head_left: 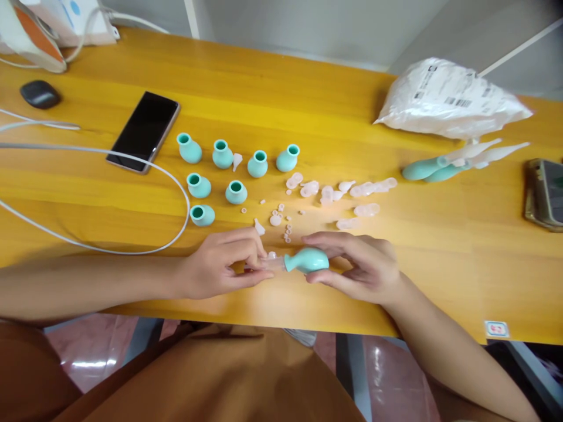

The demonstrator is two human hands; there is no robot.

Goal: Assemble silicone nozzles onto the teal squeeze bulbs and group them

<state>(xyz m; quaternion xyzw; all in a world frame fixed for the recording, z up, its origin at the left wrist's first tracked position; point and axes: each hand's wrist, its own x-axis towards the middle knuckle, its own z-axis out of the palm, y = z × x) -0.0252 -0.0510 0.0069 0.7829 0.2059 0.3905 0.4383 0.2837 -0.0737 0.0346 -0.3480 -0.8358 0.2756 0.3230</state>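
My right hand (363, 266) grips a teal rubber bulb (308, 259) lying sideways just above the table's near edge. My left hand (222, 264) pinches a clear plastic tip (270, 261) that sits at the bulb's mouth; the joint between them is partly hidden by my fingers. Behind my hands stand several loose teal bulbs (222, 153) with open mouths. To their right lie several clear tips and small pale rings (334, 192).
Two assembled bulbs with clear tips (440, 167) lie at the right below a white plastic bag (448, 97). A black phone (144, 130), white cable (176, 176) and dark mouse (39, 94) lie left. Another phone (545, 193) rests at the right edge of the wooden table (440, 264).
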